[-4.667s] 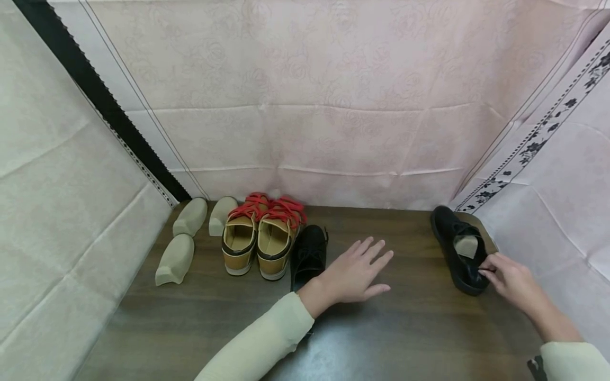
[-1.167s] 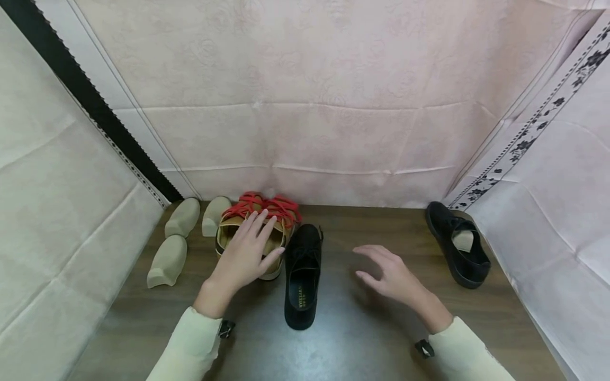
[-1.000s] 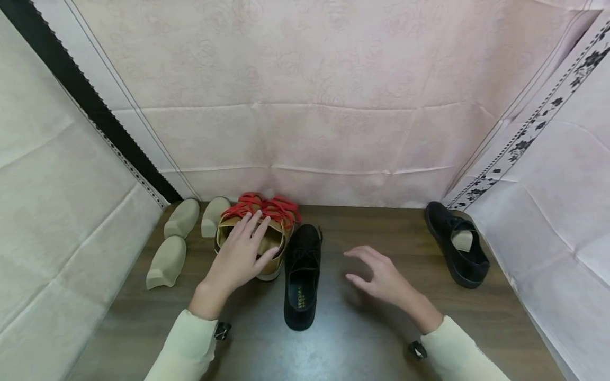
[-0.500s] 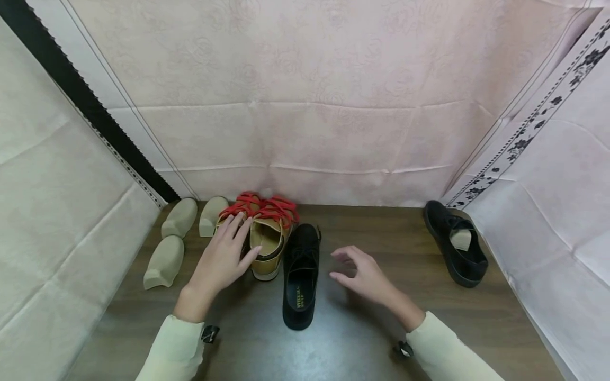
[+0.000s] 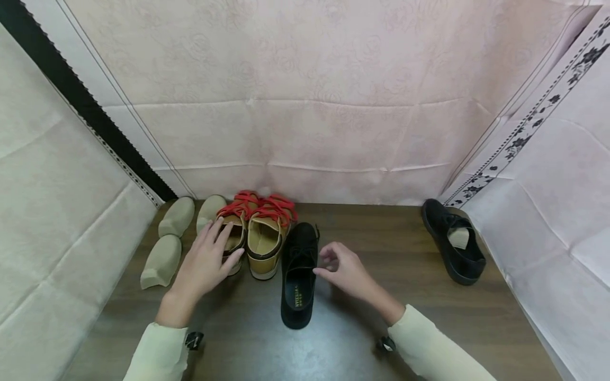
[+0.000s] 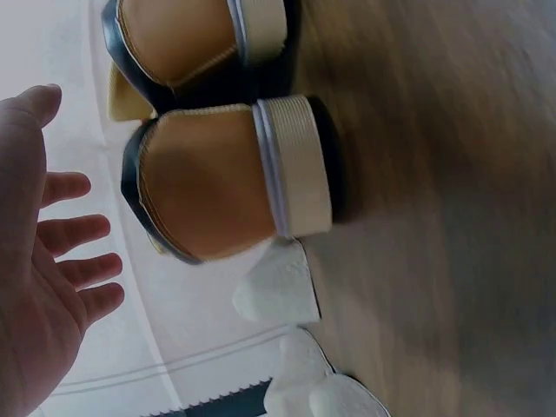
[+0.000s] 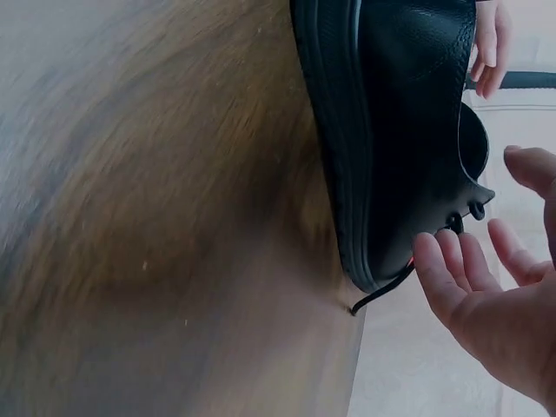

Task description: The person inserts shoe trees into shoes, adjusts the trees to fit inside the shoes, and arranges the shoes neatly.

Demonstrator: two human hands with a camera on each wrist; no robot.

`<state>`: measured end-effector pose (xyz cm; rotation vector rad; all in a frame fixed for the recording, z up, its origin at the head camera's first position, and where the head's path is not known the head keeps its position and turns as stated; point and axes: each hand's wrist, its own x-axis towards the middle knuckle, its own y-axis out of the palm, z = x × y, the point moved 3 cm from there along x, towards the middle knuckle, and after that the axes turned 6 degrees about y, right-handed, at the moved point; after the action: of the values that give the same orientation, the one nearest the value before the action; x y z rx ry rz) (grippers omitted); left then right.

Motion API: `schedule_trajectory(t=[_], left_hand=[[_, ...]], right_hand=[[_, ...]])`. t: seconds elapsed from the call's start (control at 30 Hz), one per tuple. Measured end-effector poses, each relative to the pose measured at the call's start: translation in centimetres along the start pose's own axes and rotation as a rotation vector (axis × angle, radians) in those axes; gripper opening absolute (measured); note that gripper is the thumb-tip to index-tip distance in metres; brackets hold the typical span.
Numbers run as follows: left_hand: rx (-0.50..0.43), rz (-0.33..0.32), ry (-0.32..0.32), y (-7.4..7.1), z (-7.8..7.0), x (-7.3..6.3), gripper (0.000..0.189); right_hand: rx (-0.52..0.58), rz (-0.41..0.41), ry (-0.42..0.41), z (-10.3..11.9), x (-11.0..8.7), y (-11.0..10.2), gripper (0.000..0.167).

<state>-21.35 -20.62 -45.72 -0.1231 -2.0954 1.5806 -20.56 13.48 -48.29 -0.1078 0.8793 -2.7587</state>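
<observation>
My left hand (image 5: 202,264) hovers over the heel end of the left tan shoe (image 5: 232,241), fingers spread and holding nothing. In the left wrist view, a gap separates its fingers from the tan heel (image 6: 208,182). My right hand (image 5: 347,269) is beside the lace area of the middle black shoe (image 5: 296,316), thumb and fingers loosely bent at its right edge. The right wrist view shows those fingertips close to the black upper (image 7: 404,156), near a dangling lace (image 7: 382,295). Three cream toe-shaped shoe inserts (image 5: 161,261) lie left of my left hand.
The right tan shoe (image 5: 263,260), with red laces (image 5: 276,208), stands between the left tan shoe and the middle black one. Another black shoe (image 5: 464,272), with a cream insert (image 5: 458,238) inside, is at the far right. Pale cloth walls (image 5: 305,132) enclose the wooden surface (image 5: 376,233).
My right hand has let go of the far-right black shoe and moved left to the middle black shoe. My left hand has swung left across the tan shoes, uncovering the right one.
</observation>
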Motion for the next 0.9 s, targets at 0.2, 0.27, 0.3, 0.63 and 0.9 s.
schedule_trajectory(t=[0.2, 0.27, 0.3, 0.63, 0.9], left_hand=[[0.006, 0.009, -0.04, 0.2, 1.3, -1.5, 0.069], [0.005, 0.004, -0.046, 0.3, 1.7, -1.8, 0.068], [0.008, -0.004, -0.045, 0.2, 1.9, -2.0, 0.068], [-0.027, -0.025, -0.091, -0.5, 3.6, -2.8, 0.066], [-0.05, -0.027, -0.131, -0.9, 5.3, -3.5, 0.065]], right_hand=[[0.016, 0.012, 0.033, -0.2, 0.5, 1.1, 0.035], [0.013, 0.004, 0.028, -0.3, 0.6, 1.3, 0.033], [0.012, 0.0, 0.028, -0.4, 0.7, 1.3, 0.031], [0.017, -0.011, 0.02, -0.5, 0.8, 1.5, 0.03], [0.005, -0.04, 0.012, -0.2, 0.7, 1.6, 0.026]])
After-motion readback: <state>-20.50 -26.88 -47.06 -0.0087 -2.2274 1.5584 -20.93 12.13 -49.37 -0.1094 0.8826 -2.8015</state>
